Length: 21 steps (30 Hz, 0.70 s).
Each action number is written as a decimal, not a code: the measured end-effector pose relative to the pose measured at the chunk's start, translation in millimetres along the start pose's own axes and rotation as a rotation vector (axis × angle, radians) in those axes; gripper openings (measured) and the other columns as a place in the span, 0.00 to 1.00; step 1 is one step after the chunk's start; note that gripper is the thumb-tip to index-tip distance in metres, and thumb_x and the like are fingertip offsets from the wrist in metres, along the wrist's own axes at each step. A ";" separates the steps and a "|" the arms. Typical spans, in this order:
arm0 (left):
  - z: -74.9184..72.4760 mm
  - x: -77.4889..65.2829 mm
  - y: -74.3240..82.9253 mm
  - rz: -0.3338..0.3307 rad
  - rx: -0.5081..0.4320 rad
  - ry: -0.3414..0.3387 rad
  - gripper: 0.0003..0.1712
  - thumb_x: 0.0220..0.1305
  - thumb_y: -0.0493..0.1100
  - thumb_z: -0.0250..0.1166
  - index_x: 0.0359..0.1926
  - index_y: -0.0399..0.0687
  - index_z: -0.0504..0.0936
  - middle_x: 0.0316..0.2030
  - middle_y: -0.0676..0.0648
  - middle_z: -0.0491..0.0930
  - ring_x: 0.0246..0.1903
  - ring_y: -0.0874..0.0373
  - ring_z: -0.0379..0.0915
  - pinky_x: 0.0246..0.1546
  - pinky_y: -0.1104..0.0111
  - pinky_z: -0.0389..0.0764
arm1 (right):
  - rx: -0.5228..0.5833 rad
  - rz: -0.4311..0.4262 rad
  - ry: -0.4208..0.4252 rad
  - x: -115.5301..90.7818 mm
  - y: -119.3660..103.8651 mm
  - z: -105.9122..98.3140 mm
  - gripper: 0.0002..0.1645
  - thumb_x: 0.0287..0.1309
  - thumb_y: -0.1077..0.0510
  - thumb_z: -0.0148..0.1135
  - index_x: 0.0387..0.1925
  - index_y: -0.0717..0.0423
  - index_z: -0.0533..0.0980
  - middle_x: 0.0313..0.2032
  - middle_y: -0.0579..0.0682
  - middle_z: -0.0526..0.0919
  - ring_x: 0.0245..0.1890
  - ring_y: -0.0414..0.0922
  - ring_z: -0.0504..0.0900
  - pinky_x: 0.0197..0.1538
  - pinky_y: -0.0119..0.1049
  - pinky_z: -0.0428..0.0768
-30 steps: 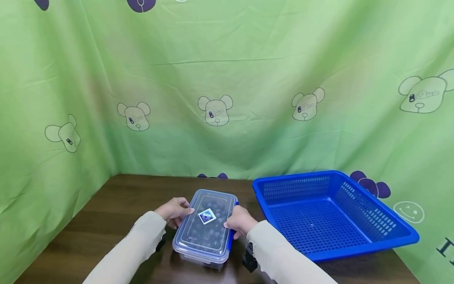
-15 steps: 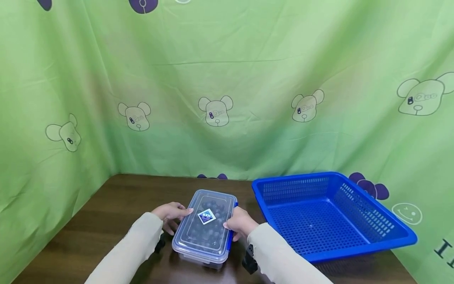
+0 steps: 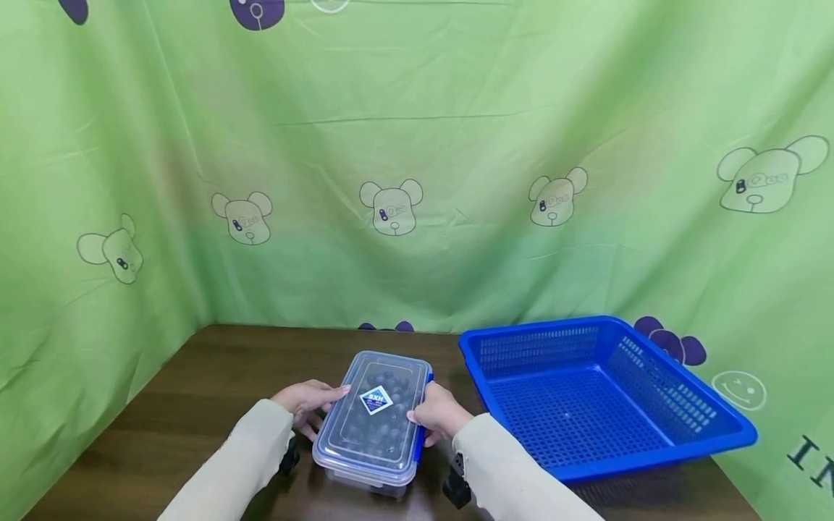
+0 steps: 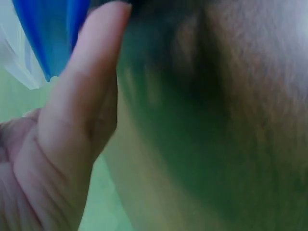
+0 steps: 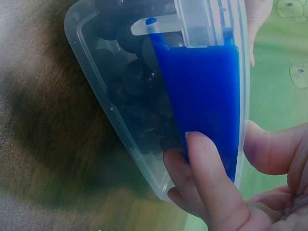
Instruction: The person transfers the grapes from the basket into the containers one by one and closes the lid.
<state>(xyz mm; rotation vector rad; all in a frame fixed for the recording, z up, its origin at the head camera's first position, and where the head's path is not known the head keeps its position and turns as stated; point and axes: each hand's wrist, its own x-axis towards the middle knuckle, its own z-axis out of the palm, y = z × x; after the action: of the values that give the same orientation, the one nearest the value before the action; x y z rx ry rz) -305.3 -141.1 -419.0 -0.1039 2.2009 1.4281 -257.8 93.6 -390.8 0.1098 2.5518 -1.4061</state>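
Observation:
A clear plastic food container [image 3: 374,438] with a lid and a diamond-shaped sticker [image 3: 376,400] sits at a slant on the table. Dark round things [image 5: 137,79] show through its wall. My left hand [image 3: 310,405] holds the left side, thumb on the lid's edge and fingers down beside the wall. On the other side my right hand [image 3: 443,412] grips the edge, its thumb on the lid and fingertips against the blue latch [image 5: 202,91]. That latch lies flat along the side in the right wrist view. Another blue latch [image 4: 50,29] is partly visible in the left wrist view.
To the right, a large blue plastic basket [image 3: 606,463] with perforated sides stands on the brown wooden table [image 3: 176,412]. Behind and around the table hangs a green cloth [image 3: 456,260] printed with bear heads.
The left hand's fingers have shifted slightly toward the near end of the container's side. The right hand keeps its hold. The view has drifted a little; the container looks unmoved.

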 end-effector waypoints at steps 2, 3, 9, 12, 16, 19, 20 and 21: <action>-0.5 -2.7 2.2 0.004 0.040 0.023 0.32 0.67 0.56 0.58 0.55 0.29 0.70 0.37 0.38 0.78 0.33 0.45 0.81 0.31 0.53 0.83 | 0.002 0.000 0.000 0.1 0.4 0.5 0.16 0.55 0.72 0.61 0.44 0.73 0.66 0.28 0.60 0.74 0.21 0.51 0.80 0.21 0.43 0.82; -0.7 -3.8 3.6 0.006 0.058 0.032 0.34 0.67 0.55 0.58 0.56 0.27 0.69 0.37 0.38 0.78 0.34 0.45 0.81 0.32 0.52 0.83 | 0.003 0.001 -0.001 -0.1 0.5 0.4 0.17 0.55 0.72 0.61 0.44 0.73 0.66 0.28 0.60 0.74 0.21 0.51 0.80 0.21 0.43 0.82; 2.0 -7.3 12.3 0.003 0.089 0.060 0.32 0.66 0.52 0.61 0.52 0.22 0.70 0.35 0.38 0.80 0.34 0.43 0.82 0.34 0.51 0.83 | -0.011 0.008 -0.006 -0.6 3.6 -2.3 0.16 0.56 0.70 0.61 0.44 0.70 0.66 0.27 0.59 0.73 0.21 0.52 0.79 0.20 0.43 0.81; 2.8 -6.8 18.1 0.000 0.104 0.103 0.27 0.65 0.48 0.62 0.47 0.24 0.71 0.32 0.38 0.80 0.31 0.46 0.82 0.34 0.53 0.83 | -0.008 0.006 -0.014 -0.9 3.7 -3.5 0.21 0.57 0.69 0.61 0.50 0.72 0.64 0.28 0.60 0.74 0.22 0.53 0.79 0.21 0.43 0.81; 3.7 -5.5 24.5 0.029 0.119 0.132 0.24 0.65 0.45 0.63 0.49 0.26 0.69 0.32 0.38 0.78 0.29 0.49 0.80 0.33 0.54 0.83 | -0.004 0.018 -0.009 -0.1 3.1 -3.7 0.33 0.58 0.68 0.61 0.61 0.74 0.58 0.31 0.62 0.74 0.24 0.53 0.80 0.22 0.45 0.82; 4.9 -4.9 25.2 0.039 0.103 0.123 0.26 0.66 0.43 0.62 0.56 0.26 0.68 0.34 0.39 0.80 0.29 0.49 0.81 0.32 0.54 0.84 | -0.008 0.032 -0.006 0.2 3.4 -2.6 0.40 0.58 0.67 0.61 0.66 0.75 0.53 0.34 0.63 0.73 0.25 0.53 0.79 0.23 0.45 0.82; 5.4 -5.1 25.1 0.041 0.099 0.124 0.27 0.66 0.42 0.62 0.57 0.26 0.68 0.33 0.39 0.80 0.29 0.49 0.82 0.32 0.54 0.84 | -0.007 0.035 -0.004 0.1 3.6 -2.0 0.42 0.58 0.67 0.61 0.67 0.75 0.51 0.35 0.64 0.73 0.25 0.53 0.79 0.23 0.44 0.82; 6.0 -5.2 25.2 0.042 0.096 0.124 0.27 0.66 0.42 0.62 0.58 0.26 0.68 0.33 0.40 0.81 0.29 0.49 0.82 0.32 0.55 0.84 | -0.005 0.038 -0.003 0.0 3.8 -1.4 0.44 0.58 0.67 0.62 0.68 0.76 0.49 0.36 0.64 0.73 0.25 0.52 0.79 0.23 0.44 0.82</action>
<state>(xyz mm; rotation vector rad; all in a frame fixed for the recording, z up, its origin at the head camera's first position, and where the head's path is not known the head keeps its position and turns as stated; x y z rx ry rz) -306.9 -125.7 -397.6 -0.1162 2.3819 1.3687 -257.3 96.8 -393.2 0.1535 2.5367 -1.3849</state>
